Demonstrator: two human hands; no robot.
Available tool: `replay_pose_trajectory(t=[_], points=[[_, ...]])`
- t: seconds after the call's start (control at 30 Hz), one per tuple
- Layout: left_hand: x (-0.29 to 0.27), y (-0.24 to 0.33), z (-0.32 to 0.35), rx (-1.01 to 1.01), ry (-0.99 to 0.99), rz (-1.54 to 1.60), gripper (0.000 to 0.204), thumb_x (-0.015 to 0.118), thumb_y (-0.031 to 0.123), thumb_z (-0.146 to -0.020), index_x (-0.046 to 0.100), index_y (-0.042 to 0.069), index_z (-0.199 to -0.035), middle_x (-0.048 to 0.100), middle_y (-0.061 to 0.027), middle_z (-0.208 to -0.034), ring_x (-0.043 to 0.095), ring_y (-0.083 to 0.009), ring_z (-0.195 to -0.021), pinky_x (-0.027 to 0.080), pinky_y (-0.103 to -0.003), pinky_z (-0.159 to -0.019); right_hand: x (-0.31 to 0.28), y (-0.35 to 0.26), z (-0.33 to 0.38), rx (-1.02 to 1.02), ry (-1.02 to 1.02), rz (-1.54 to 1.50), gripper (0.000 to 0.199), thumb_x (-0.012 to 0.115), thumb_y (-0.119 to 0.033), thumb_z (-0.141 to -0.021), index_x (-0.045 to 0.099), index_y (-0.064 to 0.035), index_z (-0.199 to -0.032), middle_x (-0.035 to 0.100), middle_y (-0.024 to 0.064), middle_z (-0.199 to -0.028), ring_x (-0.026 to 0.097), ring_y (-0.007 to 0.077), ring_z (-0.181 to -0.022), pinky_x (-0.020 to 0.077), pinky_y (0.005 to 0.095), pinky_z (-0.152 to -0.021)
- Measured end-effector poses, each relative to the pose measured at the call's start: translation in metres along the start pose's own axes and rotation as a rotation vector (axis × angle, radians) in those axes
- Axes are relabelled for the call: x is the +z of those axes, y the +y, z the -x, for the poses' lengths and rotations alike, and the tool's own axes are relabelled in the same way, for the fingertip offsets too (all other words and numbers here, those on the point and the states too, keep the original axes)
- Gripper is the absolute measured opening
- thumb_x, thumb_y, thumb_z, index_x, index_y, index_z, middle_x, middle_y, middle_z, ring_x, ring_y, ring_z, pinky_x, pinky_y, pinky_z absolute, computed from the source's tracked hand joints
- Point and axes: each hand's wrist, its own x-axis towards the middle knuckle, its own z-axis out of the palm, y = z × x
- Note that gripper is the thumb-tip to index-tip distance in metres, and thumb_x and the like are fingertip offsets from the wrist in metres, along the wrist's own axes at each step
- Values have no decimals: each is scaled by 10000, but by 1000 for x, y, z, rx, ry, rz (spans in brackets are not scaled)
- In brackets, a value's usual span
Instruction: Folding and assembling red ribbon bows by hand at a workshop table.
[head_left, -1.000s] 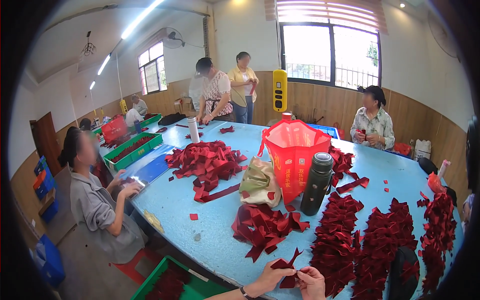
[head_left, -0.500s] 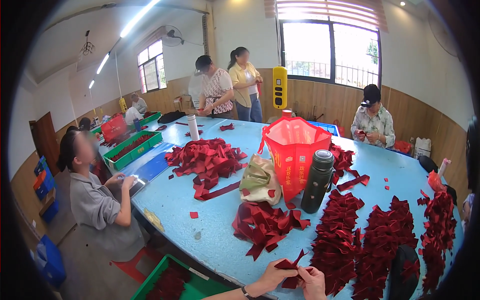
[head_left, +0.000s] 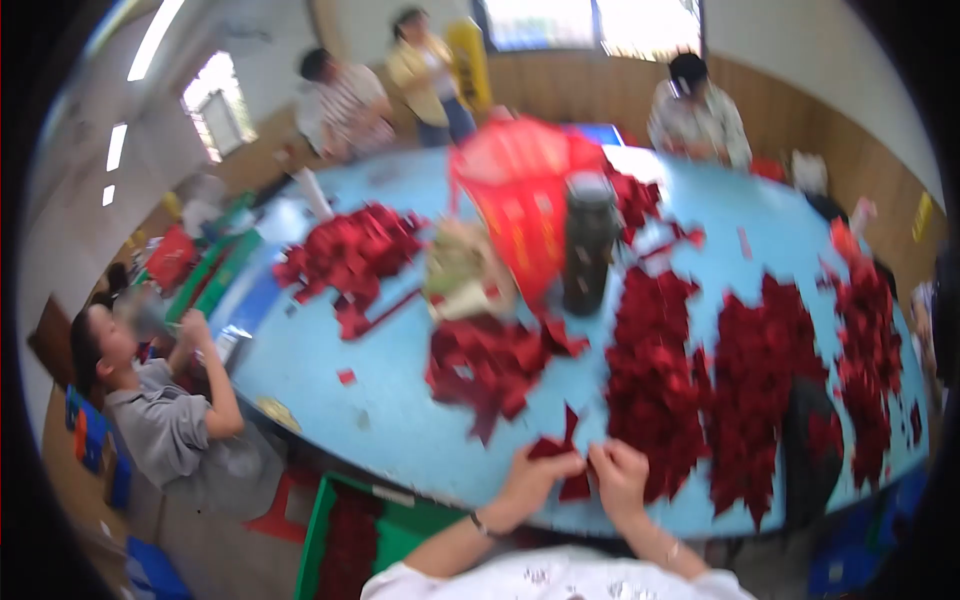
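At the near edge of the table, my left hand [head_left: 536, 484] pinches a dark red ribbon bow [head_left: 568, 432], whose pointed ends stick out above and below the fingers. Close by on its right, my right hand [head_left: 621, 472] is closed in a pinch. What its fingertips grip is too blurred to make out. Beyond my hands lies a loose heap of red ribbon pieces [head_left: 480, 368]. A long pile of red bows [head_left: 652, 385] runs along the table just right of my right hand.
Further bow piles [head_left: 765, 410] lie to the right, beside a black item [head_left: 812, 450]. A dark green flask [head_left: 589, 245], a red bag [head_left: 525, 200] and a beige-green bag [head_left: 465, 270] stand mid-table. A green crate [head_left: 318, 530] sits lower left. Several people work around the table [head_left: 380, 420].
The view has tilted and shifted, so more of my forearms and shirt shows. My hands have moved slightly apart around the bow. The person at the left has raised their hands.
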Motion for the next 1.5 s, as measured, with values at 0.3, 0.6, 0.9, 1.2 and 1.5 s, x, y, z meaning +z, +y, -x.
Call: replay_pose_trajectory(t=[0.3, 0.6, 0.9, 1.2, 1.5], points=[[-3, 7, -5, -181, 54, 38, 135, 696, 6, -771, 633, 25, -888, 640, -21, -840, 593, -106, -776, 465, -247, -727, -17, 5, -18, 355, -111, -357, 179, 616, -169, -915, 675, -6, -871, 574, -14, -632, 498, 39, -553, 402, 202, -468], [-5, 10, 10, -147, 13, 110, 205, 689, -5, -789, 613, 27, -977, 633, -36, -929, 589, -113, -857, 449, -246, -798, -36, -8, 1, 148, -39, -288, 164, 592, -133, -933, 638, 25, -933, 636, 36, -775, 572, 75, -617, 469, 209, -549], [3, 7, 10, -97, 27, 41, 216, 704, 17, -807, 610, 18, -1001, 641, -43, -952, 603, -117, -856, 473, -246, -766, -21, 3, 3, 188, -195, -388, 147, 630, -129, -909, 663, 12, -932, 643, 22, -775, 596, 77, -665, 503, 207, -591], [-1, 3, 5, -136, 21, 134, 227, 720, 40, -809, 615, 27, -1010, 656, -35, -941, 613, -114, -821, 483, -251, -735, -19, 11, 0, 383, -222, -604, 146, 642, -139, -901, 653, -9, -967, 630, 0, -778, 538, 56, -624, 507, 217, -579], [-5, 2, 4, -73, 59, 200, 210, 708, 53, -822, 616, 27, -1009, 661, -38, -955, 616, -124, -862, 477, -255, -767, -19, -13, 14, 333, -169, -455, 185, 661, -33, -859, 581, 7, -1021, 646, 61, -909, 598, 87, -777, 523, 245, -647]])
